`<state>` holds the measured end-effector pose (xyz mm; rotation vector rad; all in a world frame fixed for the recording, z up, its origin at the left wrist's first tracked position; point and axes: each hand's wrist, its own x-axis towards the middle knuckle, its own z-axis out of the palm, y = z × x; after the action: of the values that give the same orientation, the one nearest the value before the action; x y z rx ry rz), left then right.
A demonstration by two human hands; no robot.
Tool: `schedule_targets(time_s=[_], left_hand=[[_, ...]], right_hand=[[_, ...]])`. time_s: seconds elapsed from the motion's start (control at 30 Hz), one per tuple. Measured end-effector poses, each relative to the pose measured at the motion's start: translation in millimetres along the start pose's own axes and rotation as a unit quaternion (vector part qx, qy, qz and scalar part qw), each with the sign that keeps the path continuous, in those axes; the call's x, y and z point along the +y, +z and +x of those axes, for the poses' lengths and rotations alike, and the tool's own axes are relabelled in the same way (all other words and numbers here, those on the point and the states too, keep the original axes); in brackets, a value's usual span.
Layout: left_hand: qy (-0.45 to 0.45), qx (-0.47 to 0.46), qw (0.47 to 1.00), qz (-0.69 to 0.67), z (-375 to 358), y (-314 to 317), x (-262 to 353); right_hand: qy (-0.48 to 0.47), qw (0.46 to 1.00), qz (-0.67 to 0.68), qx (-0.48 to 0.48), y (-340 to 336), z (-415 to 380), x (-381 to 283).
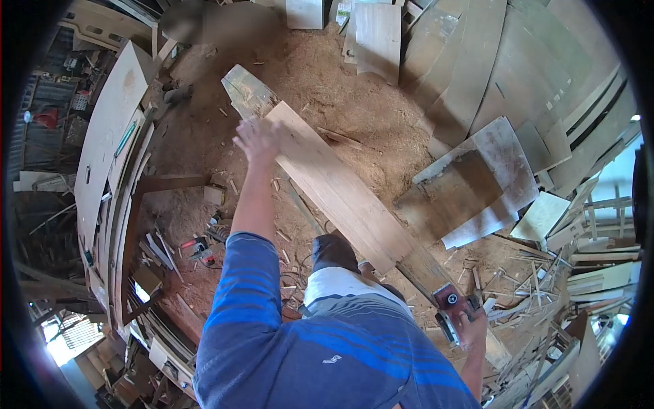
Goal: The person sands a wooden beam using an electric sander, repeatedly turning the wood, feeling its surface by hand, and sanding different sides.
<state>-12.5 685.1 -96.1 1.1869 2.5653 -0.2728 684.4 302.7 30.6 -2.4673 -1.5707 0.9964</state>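
A long pale wooden board [344, 187] lies diagonally on a narrower, worn support plank [426, 269], whose ends show beyond it. Near the board's upper end is my left hand [259, 140], its fingers apart and slightly blurred, over the left edge; whether it touches the wood is unclear. At the lower right, my right hand [471, 328] is wrapped round a dark red power tool [451, 310], which is at the support plank beyond the board's lower end. The tool's underside is hidden.
Sawdust and offcuts cover the floor [327, 88]. A red and black tool [199, 251] lies at the left. Wooden panels [112, 129] stand far left; large sheets [456, 68] lean at the upper right. A flat panel [470, 180] lies right of the board.
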Motion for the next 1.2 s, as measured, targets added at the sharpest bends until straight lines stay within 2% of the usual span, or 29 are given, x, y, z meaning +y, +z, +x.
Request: schedule_targets(time_s=[0.1,0.13,0.17,0.2,0.27,0.3,0.33,0.37,0.47,0.5,0.53,0.57,0.6,0.63,0.7,0.8,0.83,0.87,0.9,0.93,1.0,1.07,1.17,1.2], left_hand=[[-0.08,0.1,0.992,-0.008,46,35,-7],[-0.009,0.037,0.991,0.129,10,4,23],[0.113,0.054,0.989,0.075,-8,23,38],[0.235,0.068,0.969,0.018,-31,44,51],[0.323,-0.004,0.946,-0.009,-114,50,90],[0.447,-0.041,0.894,0.018,-150,68,93],[0.569,-0.103,0.813,-0.064,-184,102,90],[0.673,-0.161,0.708,-0.142,-203,131,86],[0.667,-0.152,0.723,-0.096,-220,132,69],[0.666,0.062,0.742,-0.051,-187,171,59],[0.605,0.107,0.782,-0.104,-159,152,47],[0.453,0.062,0.886,0.071,-146,106,40],[0.389,0.142,0.909,-0.048,-94,125,16],[0.234,0.127,0.964,-0.005,-77,106,-3],[-0.007,0.119,0.987,-0.111,-75,71,-31],[-0.032,0.039,0.974,-0.219,-54,111,-86],[0.021,0.049,0.966,-0.252,-67,128,-88],[0.048,0.012,0.95,-0.309,-94,135,-81],[0.07,-0.028,0.928,-0.365,-121,140,-74],[0.064,-0.113,0.888,-0.441,-157,142,-57],[-0.037,-0.233,0.811,-0.536,-193,182,-35],[0.002,-0.22,0.756,-0.616,-267,145,1],[-0.035,-0.111,0.731,-0.673,-253,215,32],[-0.052,-0.128,0.712,-0.689,-258,205,39]], right_hand=[[0.103,0.994,0.035,-0.019,-1,3,-13],[0.154,0.987,0.024,-0.048,-4,6,-17],[0.206,0.975,0.014,-0.078,-7,6,-21],[0.199,0.977,0.022,-0.072,-8,4,-33],[0.188,0.98,0.037,-0.057,-15,5,-61],[0.196,0.979,0.023,-0.056,-17,4,-64],[0.203,0.978,0.009,-0.057,-18,2,-64],[0.209,0.976,-0.003,-0.057,-17,3,-64],[0.07,0.996,0.025,0.038,10,0,-27],[0.028,0.997,0.03,0.072,9,-7,-14],[0.052,0.998,0.003,0.045,2,-12,-12],[0.072,0.997,-0.022,0.017,-4,-13,-16],[0.086,0.995,-0.045,-0.013,-9,-12,-16],[0.101,0.994,-0.041,-0.026,-12,-10,-11],[0.127,0.99,-0.032,-0.052,-15,-10,2],[0.018,0.999,-0.032,-0.016,-3,-8,53],[0.027,0.999,-0.012,-0.017,-1,-8,63],[0.035,0.999,0.007,-0.019,1,-5,72],[0.042,0.999,0.024,-0.022,0,-1,81],[0.032,0.999,0.023,-0.023,-4,1,80],[0.013,0.999,0.021,-0.024,-14,2,69],[-0.02,1.0,0.002,0.009,-7,0,83],[-0.074,0.996,-0.015,0.053,3,-10,102],[-0.086,0.994,-0.014,0.066,8,-11,111]])
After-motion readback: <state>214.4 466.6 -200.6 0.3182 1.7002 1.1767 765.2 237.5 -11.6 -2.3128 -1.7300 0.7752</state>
